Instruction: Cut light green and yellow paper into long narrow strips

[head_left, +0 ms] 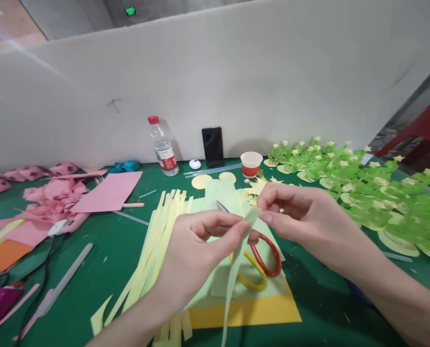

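Observation:
Between my two hands is a pale green paper strip (232,274), its upper end folded over and its long tail hanging down. My left hand (200,250) pinches the strip just below the fold with thumb and fingers. At the strip's top end, the thumb and forefinger of my right hand (294,212) are closed on its tip. Scissors with one red and one yellow handle (268,262) lie under the hands, partly hidden, on light green paper sheets (215,193). Many cut pale yellow-green strips (164,226) are piled beside my left hand.
Rows of green paper plants with star tops (345,168) fill the right side. A water bottle (164,149), phone (213,147) and paper cup (251,165) stand along the white wall. Pink paper (110,192), a glue stick (66,277) and cables (43,274) lie left.

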`<state>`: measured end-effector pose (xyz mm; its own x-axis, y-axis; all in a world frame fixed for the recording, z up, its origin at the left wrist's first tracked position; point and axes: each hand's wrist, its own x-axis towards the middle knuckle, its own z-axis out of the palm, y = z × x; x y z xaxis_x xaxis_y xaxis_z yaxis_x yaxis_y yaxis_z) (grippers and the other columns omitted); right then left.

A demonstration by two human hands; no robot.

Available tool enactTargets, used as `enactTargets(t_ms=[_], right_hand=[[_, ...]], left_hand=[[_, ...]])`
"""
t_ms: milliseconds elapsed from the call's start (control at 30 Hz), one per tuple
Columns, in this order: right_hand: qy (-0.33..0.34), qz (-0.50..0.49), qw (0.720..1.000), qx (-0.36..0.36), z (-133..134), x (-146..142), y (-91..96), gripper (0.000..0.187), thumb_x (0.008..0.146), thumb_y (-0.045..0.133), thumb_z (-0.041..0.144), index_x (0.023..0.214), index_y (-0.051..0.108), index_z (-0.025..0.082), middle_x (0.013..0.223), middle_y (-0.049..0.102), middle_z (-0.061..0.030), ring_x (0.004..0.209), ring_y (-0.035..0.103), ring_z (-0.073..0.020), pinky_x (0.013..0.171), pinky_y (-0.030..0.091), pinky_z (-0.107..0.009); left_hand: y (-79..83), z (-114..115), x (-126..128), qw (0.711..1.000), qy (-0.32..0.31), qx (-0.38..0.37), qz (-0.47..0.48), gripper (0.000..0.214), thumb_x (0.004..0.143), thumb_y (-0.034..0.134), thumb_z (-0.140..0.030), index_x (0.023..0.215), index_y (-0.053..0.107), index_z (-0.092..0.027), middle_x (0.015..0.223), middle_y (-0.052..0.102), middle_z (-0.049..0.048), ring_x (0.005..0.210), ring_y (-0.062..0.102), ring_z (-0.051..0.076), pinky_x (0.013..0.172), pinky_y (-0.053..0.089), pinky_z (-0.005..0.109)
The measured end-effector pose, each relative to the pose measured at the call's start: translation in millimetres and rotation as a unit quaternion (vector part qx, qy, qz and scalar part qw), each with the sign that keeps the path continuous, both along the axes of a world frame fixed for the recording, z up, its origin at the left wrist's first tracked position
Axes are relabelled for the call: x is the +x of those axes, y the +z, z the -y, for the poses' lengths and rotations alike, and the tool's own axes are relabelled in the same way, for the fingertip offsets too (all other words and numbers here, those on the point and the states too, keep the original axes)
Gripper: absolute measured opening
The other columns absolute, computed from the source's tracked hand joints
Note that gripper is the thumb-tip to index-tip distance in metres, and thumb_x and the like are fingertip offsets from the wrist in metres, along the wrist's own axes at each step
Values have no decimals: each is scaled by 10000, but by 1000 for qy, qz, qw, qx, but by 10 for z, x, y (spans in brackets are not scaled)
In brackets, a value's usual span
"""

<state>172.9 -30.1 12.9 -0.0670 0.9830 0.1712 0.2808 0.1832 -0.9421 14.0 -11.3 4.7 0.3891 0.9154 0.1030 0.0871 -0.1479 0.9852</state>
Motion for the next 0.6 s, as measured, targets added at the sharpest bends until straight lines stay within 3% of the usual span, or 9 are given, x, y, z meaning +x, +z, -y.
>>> enactTargets(t_ms=[100,300,433,600], right_hand=[[23,3,1000,-12,-37,12,-25,52,678,521,168,629,535,174,583,467,25,520,443,-77,423,369,-163],[145,29,976,-157,-44,20,11,117,701,631,271,698,598,160,609,571,21,415,520,-74,387,403,-171],[159,47,974,-155,-41,35,16,166,727,627,324,674,652,169,563,582,24,415,536,-76,364,370,-154],[127,39,972,-195,-52,76,-12,206,710,642,345,648,641,148,530,600,6,403,507,-72,358,376,-156]], left_hand=[[12,-28,-18,999,-9,-22,-22,127,727,619,-195,622,689,-190,598,712,-12,554,646,126,513,502,179],[6,-37,-35,995,-29,-25,-91,157,701,597,-172,579,693,-200,566,688,-27,493,579,87,456,439,140],[1,-47,-29,990,-37,-21,-132,173,714,579,-172,585,694,-189,566,682,-18,504,577,91,466,437,139],[29,-56,-27,986,-56,-28,-153,195,741,583,-237,592,699,-189,592,692,-6,537,593,105,491,450,152]])
